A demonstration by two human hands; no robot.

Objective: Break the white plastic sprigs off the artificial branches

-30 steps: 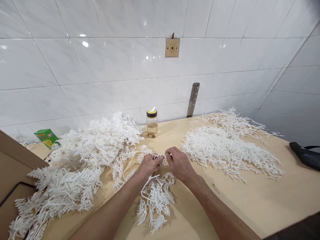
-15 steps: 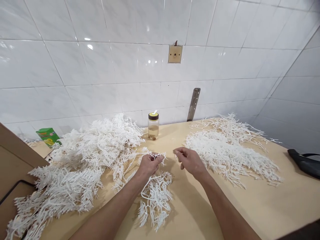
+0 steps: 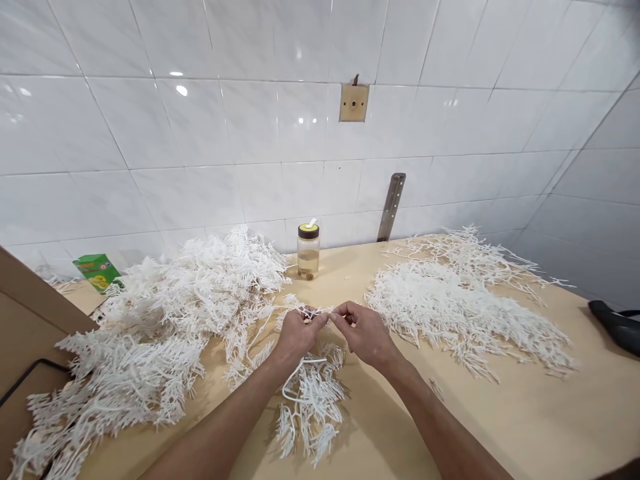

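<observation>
My left hand (image 3: 300,331) pinches a thin white branched plastic sprig (image 3: 311,311) at the middle of the table. Right beside it, the fingertips of my right hand (image 3: 363,332) close on the tip of the same sprig, and the two hands nearly meet. Beneath my left wrist lies a bunch of similar white branches (image 3: 315,400) with a thicker curved stem. A big heap of white branched sprigs (image 3: 195,287) spreads to the left, and a flatter pile of small white pieces (image 3: 450,310) lies to the right.
Behind my hands stands a lidded jar (image 3: 309,253) partly filled with pale liquid. A green box (image 3: 99,272) is at the back left, near a cardboard flap (image 3: 35,347). A perforated metal strip (image 3: 391,207) leans on the tiled wall. A black object (image 3: 615,325) lies far right.
My right hand has moved left from near the right pile to the sprig, and its fingertips now meet the sprig beside my left hand. My left hand has stayed nearly still.
</observation>
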